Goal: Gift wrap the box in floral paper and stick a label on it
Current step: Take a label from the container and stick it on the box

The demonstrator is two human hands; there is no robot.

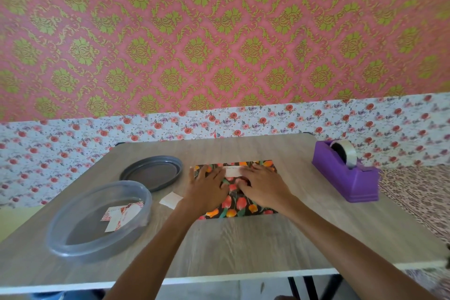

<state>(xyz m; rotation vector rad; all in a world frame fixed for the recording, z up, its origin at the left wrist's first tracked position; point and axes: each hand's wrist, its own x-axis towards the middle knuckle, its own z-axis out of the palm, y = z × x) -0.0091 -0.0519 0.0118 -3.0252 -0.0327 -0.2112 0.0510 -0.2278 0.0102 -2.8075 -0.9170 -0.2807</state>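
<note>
view: head, the only view
box: rectangular box wrapped in dark paper with red and orange tulips (243, 208), flat on the grey wood-grain table (243, 246), under both palms
wrap: looks done; paper covers every face that shows, no loose flap seen; underside hidden
label: narrow white paper strip (232, 172) on the box top, between the two sets of fingertips, near the box's far edge; print too small to read
left hand: left hand (207, 187) flat on the box, fingers (207, 169) straight and spread, pressing just left of the strip; grips nothing
right hand: right hand (263, 185) flat, fingers (258, 168) straight, tips at the strip's right end; grips nothing
step: judged as smoothing the label down
left to do: likely only a last press; cannot tell if the strip is fully stuck
scrap: small white paper square (170, 200), just left of the left wrist, maybe the label backing
other: clear round plastic tub (80, 252) with spare cards (119, 217); grey round lid (151, 173), left of the fingers; purple tape dispenser (345, 178), well right of them
</note>
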